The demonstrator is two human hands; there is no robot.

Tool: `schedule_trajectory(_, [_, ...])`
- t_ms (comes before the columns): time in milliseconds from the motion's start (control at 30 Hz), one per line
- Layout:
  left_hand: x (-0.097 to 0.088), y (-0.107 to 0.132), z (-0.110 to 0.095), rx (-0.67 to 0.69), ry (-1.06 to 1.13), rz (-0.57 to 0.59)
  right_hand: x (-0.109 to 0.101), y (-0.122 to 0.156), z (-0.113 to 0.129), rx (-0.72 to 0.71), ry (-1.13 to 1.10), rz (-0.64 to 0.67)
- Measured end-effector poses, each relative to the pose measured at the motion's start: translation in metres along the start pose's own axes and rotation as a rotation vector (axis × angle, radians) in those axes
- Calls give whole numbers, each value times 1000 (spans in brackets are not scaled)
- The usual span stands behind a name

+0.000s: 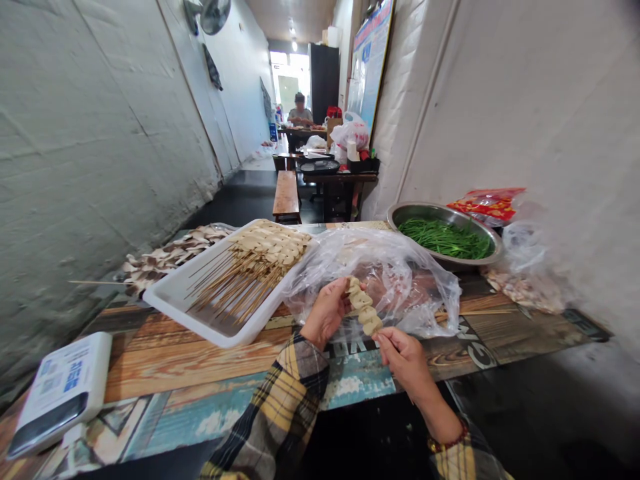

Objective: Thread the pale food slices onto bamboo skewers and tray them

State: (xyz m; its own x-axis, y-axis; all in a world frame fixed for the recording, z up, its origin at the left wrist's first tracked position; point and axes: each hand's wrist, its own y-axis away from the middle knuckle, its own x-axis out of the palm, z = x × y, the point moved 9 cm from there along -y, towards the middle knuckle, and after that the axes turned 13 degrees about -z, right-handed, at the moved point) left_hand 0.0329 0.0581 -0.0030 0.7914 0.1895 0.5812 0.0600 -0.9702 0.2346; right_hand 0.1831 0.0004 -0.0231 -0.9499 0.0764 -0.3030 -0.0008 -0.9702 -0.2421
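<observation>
A skewer of pale beige, wavy slices [365, 308] slants between my two hands over the front of the table. My left hand [326, 312] is closed around its upper end. At the lower end, my right hand [404, 360] pinches the skewer just below the last slice. Right behind them lies a clear plastic bag [395, 257] with pinkish contents that I cannot make out. To the left stands a white tray [227, 339], in which many finished skewers [270, 243] of the same beige slices lie with their sticks towards me.
Sliced mushrooms [170, 257] are heaped left of the tray, a lone stick jutting out. A steel bowl of green chives [445, 237] and a bag of pale pieces [530, 280] stand right. A white payment box [60, 393] sits front left. Another person [300, 115] sits far back.
</observation>
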Motion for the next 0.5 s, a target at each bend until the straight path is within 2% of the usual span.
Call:
schedule_trajectory(100, [5,3,5,-53,28,47,0,0,-5,37,-42,-13])
schedule_trajectory(267, [11,7,11,-52,-56,75,3,-1,-8,57,-44,-12])
schedule_trajectory(367, [8,5,9,-36,-47,42,6,-1,-11,71,-14,7])
schedule_trajectory(500, [-5,-1,0,7,5,-61,6,-1,-9,29,61,15])
